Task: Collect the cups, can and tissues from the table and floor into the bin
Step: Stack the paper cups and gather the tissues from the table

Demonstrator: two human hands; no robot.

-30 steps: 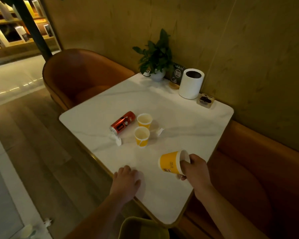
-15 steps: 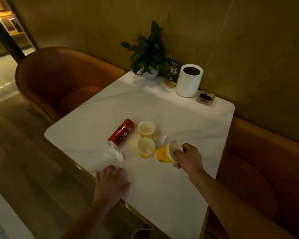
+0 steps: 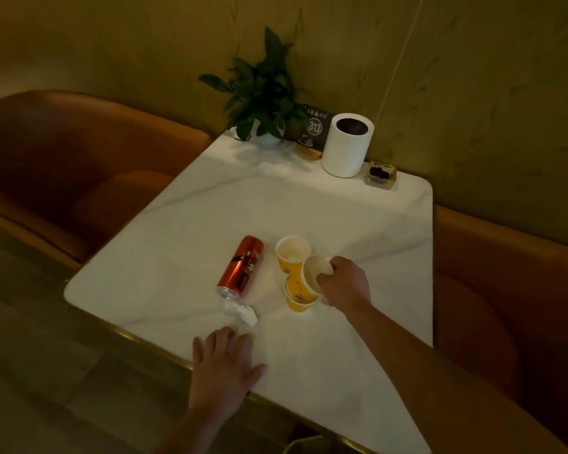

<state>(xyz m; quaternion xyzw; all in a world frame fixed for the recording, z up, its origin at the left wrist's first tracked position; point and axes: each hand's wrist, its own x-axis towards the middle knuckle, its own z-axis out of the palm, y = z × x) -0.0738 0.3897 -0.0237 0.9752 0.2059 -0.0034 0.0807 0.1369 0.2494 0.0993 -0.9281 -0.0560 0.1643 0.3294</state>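
My right hand [image 3: 343, 285] grips a yellow paper cup [image 3: 313, 273] by its rim, tilted, with its base inside a second yellow cup [image 3: 298, 301] standing on the white marble table [image 3: 358, 231]. A third yellow cup [image 3: 292, 253] stands upright just behind them. A red can [image 3: 241, 267] lies on its side to the left. A crumpled white tissue [image 3: 243, 313] lies at the can's near end. My left hand [image 3: 222, 365] rests flat, fingers spread, on the table's near edge. A white cylindrical bin [image 3: 346, 145] stands at the table's far side.
A potted plant [image 3: 263, 93], a dark number sign [image 3: 315, 127] and a small tray [image 3: 381, 173] stand along the wall by the bin. An orange armchair [image 3: 79, 165] is on the left, an orange bench [image 3: 505, 290] on the right. Wood floor lies below left.
My right hand carried the yellow cup forward from the near table edge and set it into the nearer standing cup. My left hand stayed on the edge; the view shifted.
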